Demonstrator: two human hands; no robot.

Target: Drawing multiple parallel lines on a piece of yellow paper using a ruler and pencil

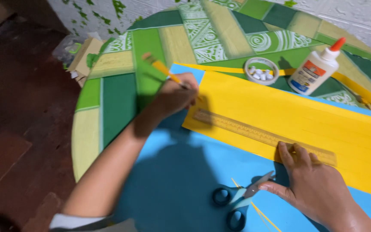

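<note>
Head view looks down on my round worktop (108, 103), patterned in green and pale yellow panels, with its curved rim falling away to the dark floor (18, 129) on my left. Over it lies a large sky-blue paper sheet (172, 180), and on that a long yellow paper sheet (305, 116) running from near the middle out past the right edge of the picture. Along the yellow sheet's near border lies a flat wooden ruler (254, 133), its long axis slanting from upper left down to lower right. My right hand (314, 184) is spread flat, fingertips pressing the ruler's right end, so that grip is released and merely bearing down. My left hand (174, 96) sits at the ruler's left end, its grip clenched around a yellow pencil (164, 71) with the tip down at the yellow sheet's left corner; the left hand is the nearer one to that end, and the ruler's edge stretches away from it toward my right. Black-handled scissors (237, 202) lie on the blue sheet just beside my right thumb. Beyond the yellow sheet, well apart from both hands, stand a white glue bottle with an orange cap (316, 68) and a white tape roll (261, 71).
</note>
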